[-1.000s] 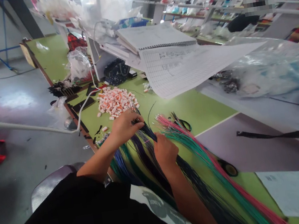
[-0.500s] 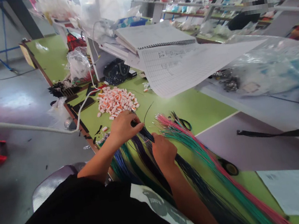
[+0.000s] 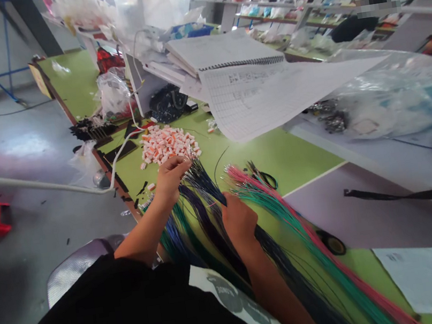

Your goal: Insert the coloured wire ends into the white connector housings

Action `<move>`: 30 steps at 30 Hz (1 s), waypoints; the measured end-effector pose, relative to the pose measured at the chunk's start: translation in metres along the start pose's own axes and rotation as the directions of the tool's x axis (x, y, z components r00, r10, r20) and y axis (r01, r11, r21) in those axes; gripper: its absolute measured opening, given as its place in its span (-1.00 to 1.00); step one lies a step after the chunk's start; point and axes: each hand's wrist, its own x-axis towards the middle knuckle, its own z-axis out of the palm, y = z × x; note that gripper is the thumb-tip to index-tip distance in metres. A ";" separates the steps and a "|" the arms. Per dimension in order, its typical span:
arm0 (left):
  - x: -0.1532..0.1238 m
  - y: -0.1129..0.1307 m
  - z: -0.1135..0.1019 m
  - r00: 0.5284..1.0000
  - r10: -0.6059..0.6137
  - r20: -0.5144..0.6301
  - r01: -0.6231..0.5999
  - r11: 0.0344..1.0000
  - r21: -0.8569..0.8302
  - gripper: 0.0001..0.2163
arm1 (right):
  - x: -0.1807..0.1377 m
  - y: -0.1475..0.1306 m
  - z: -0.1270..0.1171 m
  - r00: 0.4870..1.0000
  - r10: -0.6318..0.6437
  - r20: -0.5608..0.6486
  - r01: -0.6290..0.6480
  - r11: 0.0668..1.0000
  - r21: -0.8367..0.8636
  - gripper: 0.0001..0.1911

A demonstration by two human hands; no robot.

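Long bundles of thin wires lie along the green table (image 3: 280,158): dark blue wires (image 3: 203,183), teal wires (image 3: 289,216) and pink wires (image 3: 242,174). My right hand (image 3: 239,221) is closed around the dark blue bundle a little behind its fanned tips. My left hand (image 3: 169,177) pinches a single thin wire near the tips of that bundle, lifted toward a heap of small orange-and-white connectors (image 3: 167,145). More purple, blue and green wires (image 3: 178,232) run under my left forearm.
An open spiral notebook (image 3: 224,52) and a large gridded sheet (image 3: 271,94) overhang the table from a raised shelf. Scissors (image 3: 262,176) lie beside the pink wires. A tape roll (image 3: 332,245), a black strap (image 3: 395,194) and plastic bags (image 3: 393,97) are at the right. Floor lies left.
My left hand has lifted away from the dark blue bundle toward the connector heap, pinching out a wire. The bundle's tips fan out more. My right hand keeps its grip.
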 end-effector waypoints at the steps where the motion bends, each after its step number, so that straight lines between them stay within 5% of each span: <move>1: 0.001 0.000 0.000 1.000 0.002 0.015 -0.002 1.000 0.018 -0.88 | 0.000 0.000 -0.001 1.000 0.000 0.004 0.000 1.000 0.000 -0.67; 10: -0.001 0.005 -0.011 0.959 0.151 0.238 -0.236 0.893 0.383 -0.87 | 0.001 -0.002 -0.001 0.999 0.018 0.045 -0.018 1.000 -0.013 -0.67; 16: -0.005 0.005 -0.011 0.953 0.122 0.276 -0.244 0.849 0.468 -0.95 | 0.000 -0.004 0.000 1.000 0.005 0.019 -0.004 0.998 -0.057 -0.69; 23: 0.006 -0.006 -0.015 0.984 0.147 0.103 -0.174 0.915 0.364 -0.86 | 0.003 -0.004 0.000 1.000 0.011 0.027 -0.009 0.998 -0.069 -0.68; 27: 0.008 -0.006 -0.017 0.982 0.149 0.112 -0.173 0.953 0.250 -0.90 | 0.002 -0.003 0.002 1.000 0.017 0.023 -0.016 0.998 -0.061 -0.68; 30: 0.005 -0.002 -0.021 0.970 0.240 -0.044 -0.235 0.967 0.097 -0.92 | 0.003 -0.004 0.002 0.999 0.029 0.018 -0.029 0.999 -0.035 -0.68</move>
